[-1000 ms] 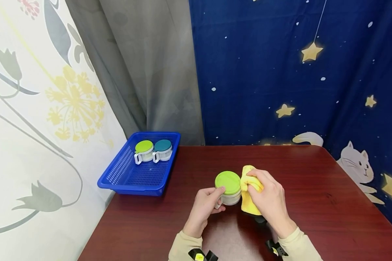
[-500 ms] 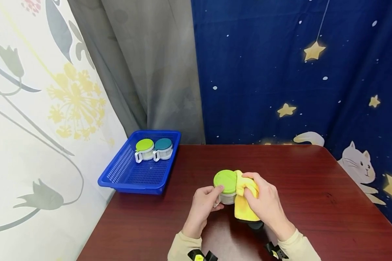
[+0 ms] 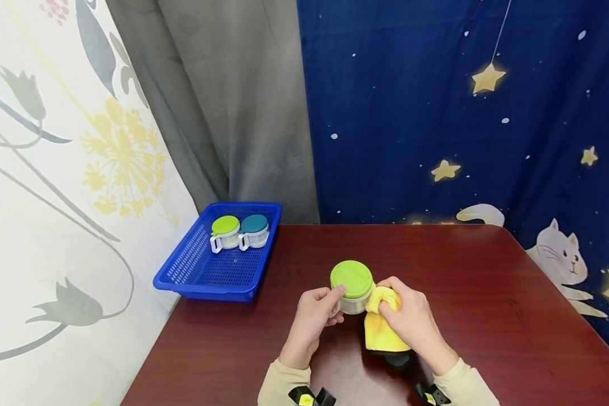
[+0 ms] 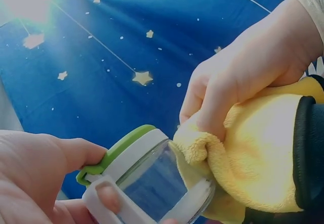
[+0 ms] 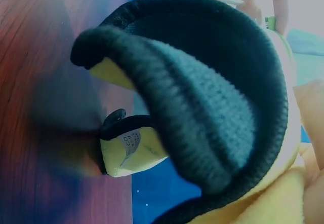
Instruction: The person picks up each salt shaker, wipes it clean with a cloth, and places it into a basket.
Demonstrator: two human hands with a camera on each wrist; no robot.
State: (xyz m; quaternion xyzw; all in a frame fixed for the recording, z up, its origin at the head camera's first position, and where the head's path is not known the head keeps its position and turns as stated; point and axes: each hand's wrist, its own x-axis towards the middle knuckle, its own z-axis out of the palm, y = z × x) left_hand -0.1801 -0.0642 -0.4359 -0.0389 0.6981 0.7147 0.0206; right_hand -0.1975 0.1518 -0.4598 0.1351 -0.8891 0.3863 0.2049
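A clear seasoning jar (image 3: 352, 306) with a bright green lid and a white handle is in front of the person, over the table. My left hand (image 3: 309, 324) grips it at the handle, with the thumb on the lid's edge. My right hand (image 3: 412, 316) pinches a bunched yellow cloth (image 3: 383, 334) against the jar's right side. In the left wrist view the jar (image 4: 152, 183) is tilted and the cloth (image 4: 263, 158) covers part of its glass wall and base. The cloth's dark grey underside (image 5: 202, 102), edged in black, fills much of the right wrist view.
At the back left of the reddish-brown table (image 3: 487, 316) stands a blue plastic basket (image 3: 208, 290). Two similar jars are in it, one with a green lid (image 3: 225, 224) and one with a teal lid (image 3: 254, 223). Curtains hang behind the table.
My right hand has brought the cloth leftward onto the jar, then slightly down along its side. The jar has shifted and tilted a little in my left hand.
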